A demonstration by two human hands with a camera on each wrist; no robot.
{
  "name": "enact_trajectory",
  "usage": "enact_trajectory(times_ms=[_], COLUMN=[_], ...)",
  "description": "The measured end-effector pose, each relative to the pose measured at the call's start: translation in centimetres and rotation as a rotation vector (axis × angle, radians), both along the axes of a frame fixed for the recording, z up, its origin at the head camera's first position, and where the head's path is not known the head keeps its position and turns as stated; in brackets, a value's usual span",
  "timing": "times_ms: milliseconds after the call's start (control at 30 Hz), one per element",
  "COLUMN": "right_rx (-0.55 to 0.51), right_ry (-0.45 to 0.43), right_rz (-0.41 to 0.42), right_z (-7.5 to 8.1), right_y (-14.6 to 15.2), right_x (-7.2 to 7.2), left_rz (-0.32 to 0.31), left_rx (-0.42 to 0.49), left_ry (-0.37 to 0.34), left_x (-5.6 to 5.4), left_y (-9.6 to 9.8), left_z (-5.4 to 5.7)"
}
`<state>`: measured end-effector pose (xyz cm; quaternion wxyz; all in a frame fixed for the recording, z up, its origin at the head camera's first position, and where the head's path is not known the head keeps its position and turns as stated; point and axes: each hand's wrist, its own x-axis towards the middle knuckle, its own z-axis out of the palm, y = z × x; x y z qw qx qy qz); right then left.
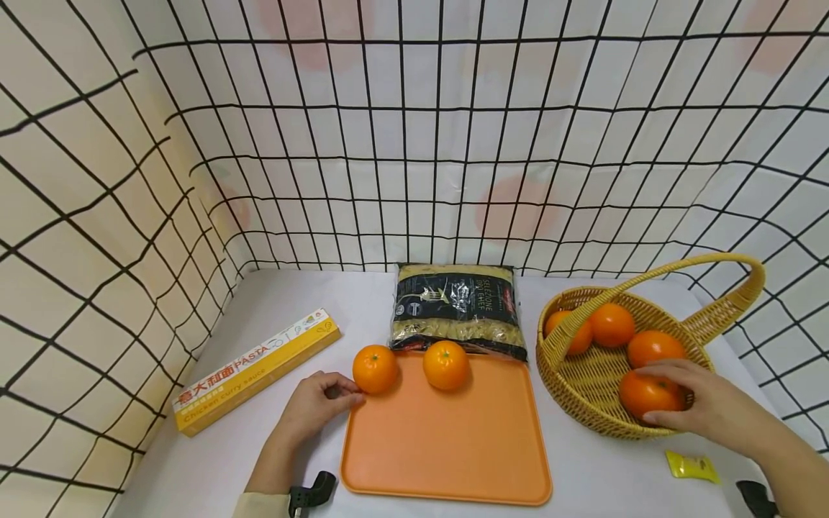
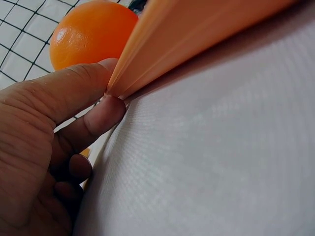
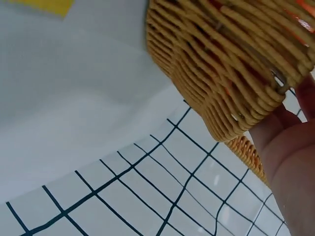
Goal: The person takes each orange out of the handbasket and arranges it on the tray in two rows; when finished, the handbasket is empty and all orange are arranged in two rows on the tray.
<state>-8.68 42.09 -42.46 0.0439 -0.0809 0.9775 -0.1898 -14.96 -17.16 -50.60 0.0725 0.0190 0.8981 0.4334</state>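
Note:
My left hand is at the left rim of an orange tray. Thumb and forefinger pinch that rim in the left wrist view, close beside an orange. Two oranges sit along the tray's far side, the left orange at the corner and the right orange near the middle. My right hand reaches into a wicker basket, thumb and fingers around an orange at its near right. Several others lie behind it. In the right wrist view the basket wall hides the fingertips.
A bag of pasta lies behind the tray, touching its far edge. To the left is a yellow pasta box, set at an angle. A small yellow packet lies below the basket, whose handle arches up. Grid-patterned cloth walls surround the table.

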Motion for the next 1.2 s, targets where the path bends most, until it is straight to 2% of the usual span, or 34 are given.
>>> enact_trajectory(times_ms=[267,633,1000,1200], right_rx=[0.029,0.014,0.054,0.06], right_ry=[-0.058,-0.06,-0.047,-0.068], right_rz=[-0.002,-0.039,-0.049,-0.056], right_z=[-0.44,-0.44,-0.93,-0.97], right_y=[-0.17,-0.63,-0.45,-0.89], right_x=[-0.66,-0.93,-1.07,-0.97], left_rz=[-0.008,-0.001,-0.002,0.004], left_rx=[0.009,-0.002,0.007,0.0], left_ry=[0.024,0.011,0.015,0.014], left_x=[0.15,0.01,0.01,0.02], left_y=[0.02,0.13,0.02,-0.04], left_z=[-0.19,0.14,0.08,-0.14])
